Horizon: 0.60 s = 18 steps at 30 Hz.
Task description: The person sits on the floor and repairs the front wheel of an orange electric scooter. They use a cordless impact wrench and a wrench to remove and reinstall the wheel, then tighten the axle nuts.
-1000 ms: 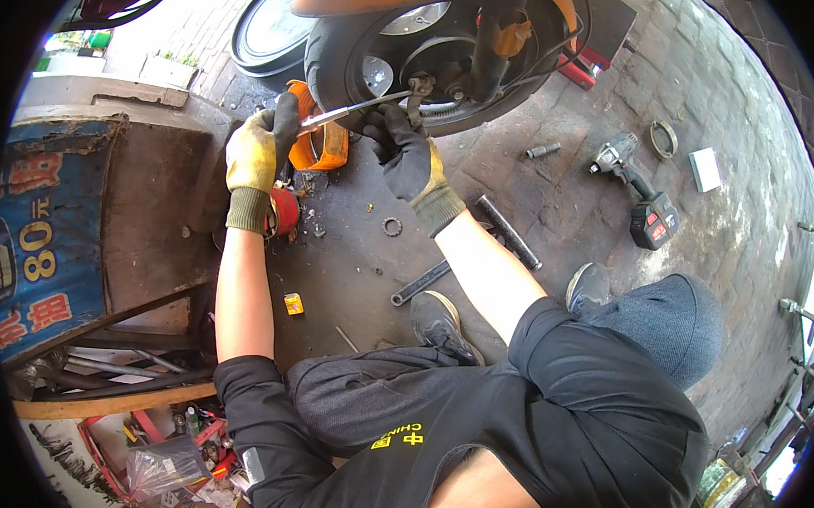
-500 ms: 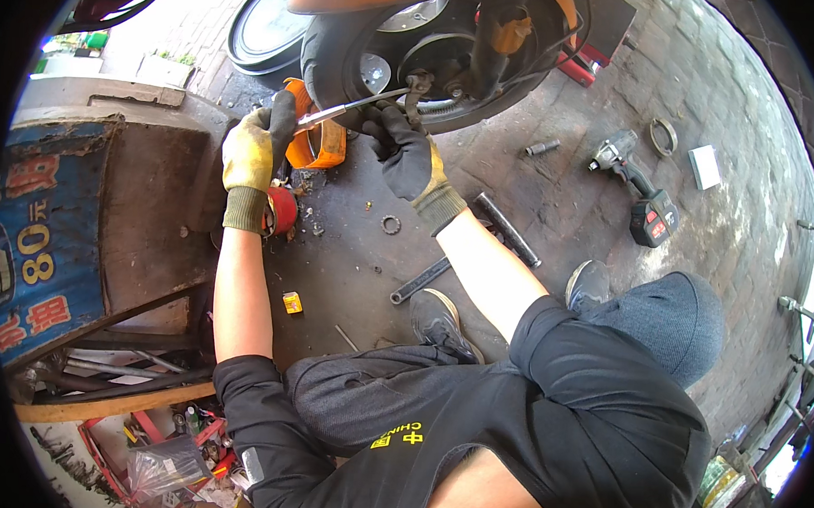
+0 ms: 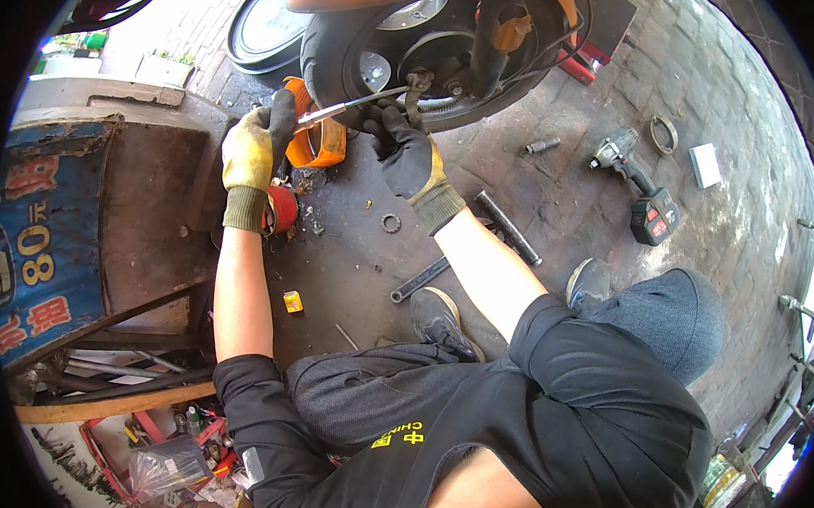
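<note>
My left hand point(image 3: 252, 152), in a yellow and dark grey glove, is closed around a thin metal rod-like tool point(image 3: 341, 108) that resembles a screwdriver. The tool's far end reaches a small metal lever point(image 3: 419, 84) at the hub of a wheel with a black tyre point(image 3: 324, 69). Just below that lever is my right hand point(image 3: 407, 159), gloved the same way, its fingers curled together close to the lever's lower end. Whatever sits between those fingers is hidden. Behind the tool stands an orange plastic part point(image 3: 323, 149).
An impact wrench point(image 3: 641, 187), a socket point(image 3: 543, 146), a metal ring point(image 3: 664, 135) and a white box point(image 3: 704, 166) lie on the right. Bar tools point(image 3: 508, 228) and a small ring point(image 3: 390, 223) lie near my shoe. A metal cabinet point(image 3: 150, 216) stands left.
</note>
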Tool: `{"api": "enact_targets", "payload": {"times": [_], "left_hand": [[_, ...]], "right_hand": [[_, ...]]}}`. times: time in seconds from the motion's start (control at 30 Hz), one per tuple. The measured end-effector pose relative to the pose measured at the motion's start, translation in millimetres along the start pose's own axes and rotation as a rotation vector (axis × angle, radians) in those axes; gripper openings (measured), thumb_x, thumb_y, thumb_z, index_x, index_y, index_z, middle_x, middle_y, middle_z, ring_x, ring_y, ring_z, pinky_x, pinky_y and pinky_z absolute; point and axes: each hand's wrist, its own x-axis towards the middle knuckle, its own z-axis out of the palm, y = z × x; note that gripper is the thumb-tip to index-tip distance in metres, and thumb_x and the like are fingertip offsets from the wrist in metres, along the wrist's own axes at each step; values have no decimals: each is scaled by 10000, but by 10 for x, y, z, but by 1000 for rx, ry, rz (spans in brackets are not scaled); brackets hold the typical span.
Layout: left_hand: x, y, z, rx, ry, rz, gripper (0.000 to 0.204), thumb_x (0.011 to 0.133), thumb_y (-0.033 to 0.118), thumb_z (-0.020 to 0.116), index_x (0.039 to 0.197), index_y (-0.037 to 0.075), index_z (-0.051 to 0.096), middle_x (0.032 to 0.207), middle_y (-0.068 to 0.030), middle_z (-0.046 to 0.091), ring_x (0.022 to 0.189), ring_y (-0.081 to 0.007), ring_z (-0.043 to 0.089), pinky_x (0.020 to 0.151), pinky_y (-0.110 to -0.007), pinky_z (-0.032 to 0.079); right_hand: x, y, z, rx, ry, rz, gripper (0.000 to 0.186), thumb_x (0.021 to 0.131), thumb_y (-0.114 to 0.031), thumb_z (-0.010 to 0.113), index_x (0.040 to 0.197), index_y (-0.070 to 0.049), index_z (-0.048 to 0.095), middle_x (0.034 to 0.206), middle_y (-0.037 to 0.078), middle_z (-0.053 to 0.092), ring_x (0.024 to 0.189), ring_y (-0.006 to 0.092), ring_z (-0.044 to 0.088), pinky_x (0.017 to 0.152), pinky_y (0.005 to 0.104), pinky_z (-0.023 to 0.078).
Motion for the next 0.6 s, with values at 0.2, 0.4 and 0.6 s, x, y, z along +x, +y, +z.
{"api": "enact_targets", "payload": {"times": [0.2, 0.4, 0.6], "left_hand": [[-12, 4, -4, 13, 6, 2, 765, 990, 744, 557, 1106, 39, 831, 1006, -209, 811, 1020, -355, 785, 964, -411, 564], [-10, -34, 18, -47, -1, 12, 768, 988, 750, 557, 1080, 38, 830, 971, -207, 807, 988, -360, 783, 934, -411, 568], [20, -78, 32, 1, 21, 43, 764, 990, 751, 552, 1088, 47, 833, 977, -208, 807, 988, -363, 783, 932, -418, 567]], "right_hand": [[32, 19, -120, 101, -88, 25, 309, 1095, -131, 639, 1402, -92, 653, 1320, 77, 762, 1084, 187, 772, 840, 289, 642], [28, 1, -135, 132, -144, 19, 321, 1102, -118, 623, 1419, -73, 639, 1359, 92, 742, 1142, 205, 759, 889, 294, 642], [48, -1, -70, 40, -83, -17, 319, 1100, -121, 634, 1413, -60, 641, 1363, 85, 736, 1177, 208, 744, 914, 291, 637]]}}
